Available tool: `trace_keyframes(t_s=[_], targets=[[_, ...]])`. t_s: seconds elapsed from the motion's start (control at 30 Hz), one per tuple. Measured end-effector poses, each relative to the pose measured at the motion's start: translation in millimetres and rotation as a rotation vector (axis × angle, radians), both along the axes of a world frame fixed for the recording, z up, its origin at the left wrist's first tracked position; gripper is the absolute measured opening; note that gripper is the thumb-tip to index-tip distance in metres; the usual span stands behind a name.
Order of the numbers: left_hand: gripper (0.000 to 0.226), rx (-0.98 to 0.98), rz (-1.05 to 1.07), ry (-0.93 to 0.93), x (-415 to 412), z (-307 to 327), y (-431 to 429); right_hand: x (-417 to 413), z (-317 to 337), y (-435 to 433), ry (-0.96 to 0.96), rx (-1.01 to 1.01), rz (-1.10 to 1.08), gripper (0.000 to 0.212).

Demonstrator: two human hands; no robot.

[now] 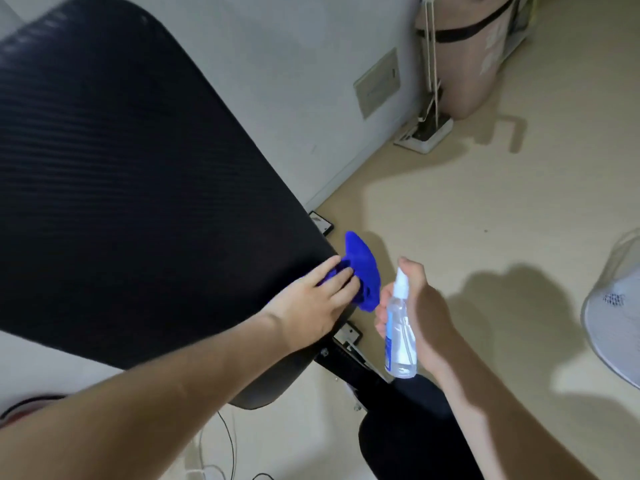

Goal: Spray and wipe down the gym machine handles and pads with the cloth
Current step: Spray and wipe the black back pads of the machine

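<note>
Left hand (311,303) flat on blue cloth (363,271), right hand (422,317) gripping spray bottle (400,341).
Left fingers lie mostly straight and press the cloth onto the lower right edge of the black ribbed pad (138,202); half the cloth hangs off. Right hand wraps the bottle's body, one finger up by the nozzle, just beside the cloth. The cloth looks soft, light and prone to bunching, so press it flat-palmed. The bottle looks light and probably slick; hold it mid-body.

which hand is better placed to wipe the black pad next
Left. The left hand lies on the blue cloth at the edge of the pad, while the right hand is off the pad, gripping the spray bottle.
</note>
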State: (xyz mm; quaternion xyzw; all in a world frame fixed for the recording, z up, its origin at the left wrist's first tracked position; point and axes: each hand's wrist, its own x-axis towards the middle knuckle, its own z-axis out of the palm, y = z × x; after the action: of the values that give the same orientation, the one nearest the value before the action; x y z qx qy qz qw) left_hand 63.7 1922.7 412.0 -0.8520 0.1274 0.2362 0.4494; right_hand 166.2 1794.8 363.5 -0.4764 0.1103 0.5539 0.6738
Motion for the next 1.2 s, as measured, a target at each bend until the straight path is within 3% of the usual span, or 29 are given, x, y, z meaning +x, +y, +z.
trace_keyframes(t_s=[0.07, 0.17, 0.37, 0.43, 0.53, 0.73, 0.83, 0.93, 1.0, 1.1, 1.2], targets=[[0.057, -0.083, 0.028, -0.040, -5.5, 17.5, 8.3, 6.0, 7.1, -2.4, -0.077, -0.016, 0.010, 0.048], [0.059, -0.056, 0.025, -0.154, -12.0, 52.3, 15.6, 6.0, 23.5, 0.6, -0.166, -0.019, 0.014, 0.048], [0.050, -0.018, 0.038, -0.754, -2.9, 150.5, 40.0, -5.6, 64.8, 14.2, -0.248, 0.041, -0.056, 0.054], [0.049, 0.016, 0.066, -0.842, 14.7, 169.7, 45.3, -6.7, 73.8, 13.8, -0.290, 0.038, -0.061, 0.054], [0.058, 0.068, 0.003, -0.637, 27.6, 158.9, 41.8, -6.1, 88.1, 13.4, -0.334, 0.024, -0.084, 0.054], [0.053, -0.015, -0.146, -0.157, 11.7, 82.7, 26.9, -10.4, 98.4, 12.6, -0.402, -0.012, -0.082, 0.054], [0.051, 0.002, -0.091, 0.068, -1.0, 77.6, 17.2, -10.4, 110.3, 11.0, -0.422, -0.009, -0.085, 0.051], [0.047, 0.047, -0.166, 0.232, -19.2, 74.8, 10.9, -11.3, 126.8, 13.9, -0.500, 0.002, -0.075, 0.051], [0.049, 0.059, -0.164, 0.231, -26.6, 94.4, 13.7, -12.1, 139.9, 19.4, -0.544, -0.002, -0.032, 0.059], [0.041, -0.083, -0.175, -0.053, -27.8, 145.0, 34.1, -15.9, 156.8, 25.3, -0.520, -0.012, 0.008, 0.061], [0.046, -0.157, -0.119, -0.330, -24.6, 186.8, 53.5, -22.1, 167.9, 25.5, -0.559, -0.024, 0.004, 0.046]])
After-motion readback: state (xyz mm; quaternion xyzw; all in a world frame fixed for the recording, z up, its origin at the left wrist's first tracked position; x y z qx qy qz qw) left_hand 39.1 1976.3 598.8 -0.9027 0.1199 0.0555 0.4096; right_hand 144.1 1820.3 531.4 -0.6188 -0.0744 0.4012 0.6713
